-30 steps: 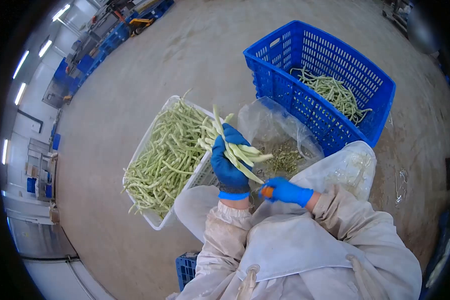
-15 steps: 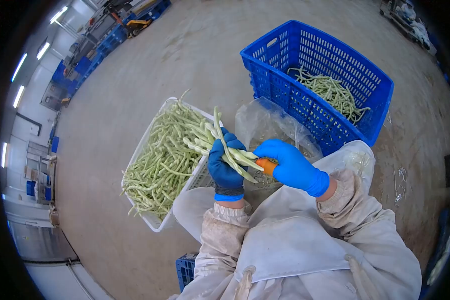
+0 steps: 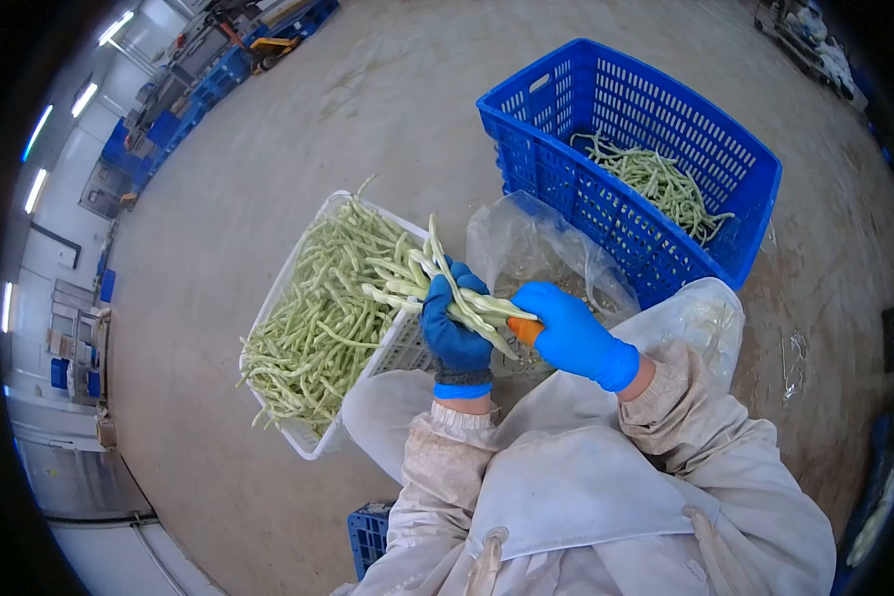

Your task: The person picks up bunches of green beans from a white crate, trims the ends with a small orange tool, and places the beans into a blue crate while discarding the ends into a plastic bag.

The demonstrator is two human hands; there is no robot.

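Observation:
My left hand, in a dark blue coated glove, is closed around a small bunch of pale green beans, long pods that stick out on both sides of the fist. Close against its right side, my right hand in a bright blue glove grips a tool with an orange handle. The tool's working end is hidden at the bean ends. To the left, a white crate is heaped with more long beans. A clear plastic bag with small scraps lies beyond my hands.
A large blue slotted crate stands at the front right, with a smaller pile of beans inside. Below left of my lap is a small blue crate. Pallets and a yellow pallet truck stand far off.
My right hand has shifted slightly down and right, the orange handle tilting a little. My left hand and its beans have moved slightly to the right.

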